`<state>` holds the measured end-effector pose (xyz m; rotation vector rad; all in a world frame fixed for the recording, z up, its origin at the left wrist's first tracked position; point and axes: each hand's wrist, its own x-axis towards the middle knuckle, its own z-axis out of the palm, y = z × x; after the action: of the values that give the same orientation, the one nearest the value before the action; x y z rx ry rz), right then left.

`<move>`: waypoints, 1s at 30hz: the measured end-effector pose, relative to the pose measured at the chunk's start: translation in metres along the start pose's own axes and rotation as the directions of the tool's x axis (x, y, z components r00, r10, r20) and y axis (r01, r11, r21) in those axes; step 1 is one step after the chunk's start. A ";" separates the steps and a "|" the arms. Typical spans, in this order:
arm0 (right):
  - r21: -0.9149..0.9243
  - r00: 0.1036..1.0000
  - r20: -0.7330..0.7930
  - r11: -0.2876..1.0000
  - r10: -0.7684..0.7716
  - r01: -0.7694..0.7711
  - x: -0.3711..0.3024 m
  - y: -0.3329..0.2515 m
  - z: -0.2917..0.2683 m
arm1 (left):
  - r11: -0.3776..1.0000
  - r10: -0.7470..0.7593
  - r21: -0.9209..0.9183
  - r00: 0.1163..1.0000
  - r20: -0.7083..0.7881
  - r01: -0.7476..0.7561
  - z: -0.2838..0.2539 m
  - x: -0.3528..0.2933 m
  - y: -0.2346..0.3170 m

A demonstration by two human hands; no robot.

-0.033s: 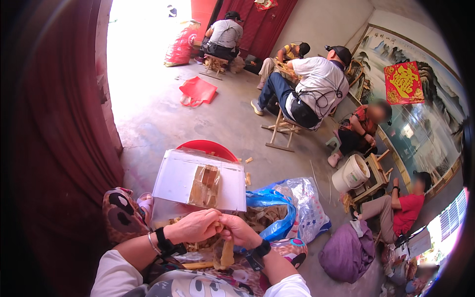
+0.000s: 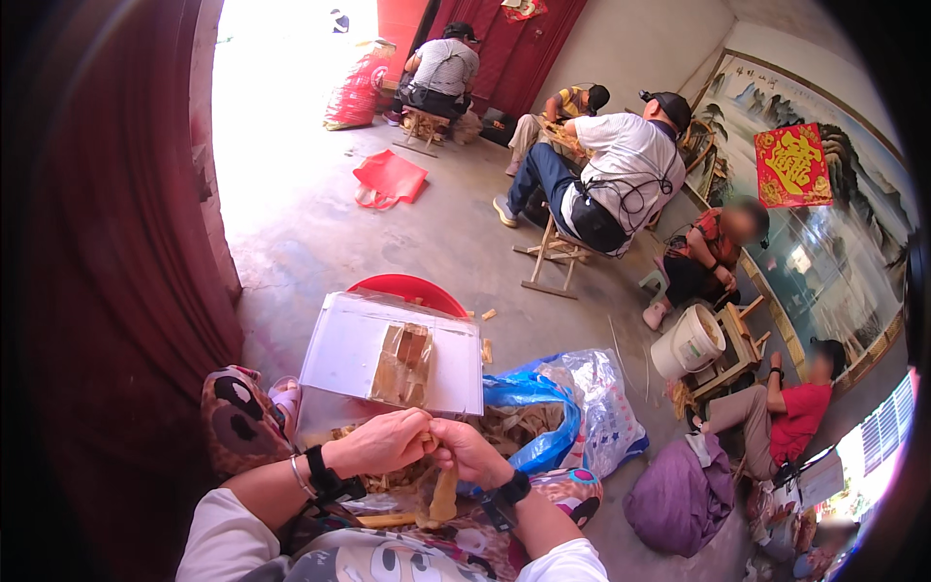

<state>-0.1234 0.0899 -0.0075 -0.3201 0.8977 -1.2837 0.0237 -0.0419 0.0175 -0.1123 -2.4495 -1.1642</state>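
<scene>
Head view: left hand (image 2: pixel 386 442) and right hand (image 2: pixel 471 452) this side of white board (image 2: pixel 335 341), fingers pinching yellowish strip (image 2: pixel 443 496), apparently mid-shaping; next move needs steady hold.

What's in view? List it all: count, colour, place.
People: at least six, varied clothing, beyond
Painting: one, multicoloured, right
Poster: one, red, over painting
Netted sack: one, red, back
Tote bag: one, red, floor
Stools: at least two, brown, under people
Bucket: one, white, right
Bundle: one, purple, lower right
Board: one, white, centre
Basin: one, red, behind board
Taped block: one, brown, on board
Plastic bags: at least one, blue, beside board
Strip: one, yellowish, lower centre
Left hand: one, bare, on strip
Right hand: one, bare, on strip
</scene>
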 end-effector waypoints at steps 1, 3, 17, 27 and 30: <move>-0.067 0.994 -0.096 0.996 -0.059 0.052 0.000 -0.001 0.004 | 0.999 -0.047 -0.003 0.999 -0.021 0.047 0.002 -0.001 -0.001; -0.215 0.943 -0.268 0.966 -0.200 0.143 -0.001 -0.003 0.017 | 0.987 -0.155 0.037 0.986 -0.057 0.158 0.004 -0.004 -0.008; -0.869 0.859 -0.055 0.448 -0.510 0.210 -0.005 0.007 0.028 | 0.930 -0.367 -0.012 0.926 -0.093 0.367 0.008 -0.008 -0.004; -0.102 0.981 -0.056 0.979 -0.184 0.178 -0.005 -0.002 0.018 | 0.931 0.029 0.363 0.984 -0.175 0.038 -0.002 -0.007 -0.011; -0.426 0.947 -0.040 0.863 -0.319 0.273 0.000 0.000 0.006 | 0.904 -0.186 0.397 0.982 0.033 0.158 -0.007 -0.004 0.010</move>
<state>-0.1186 0.0884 -0.0038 -0.7558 1.2549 -1.3943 0.0319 -0.0401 0.0273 0.1909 -2.7483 -0.7169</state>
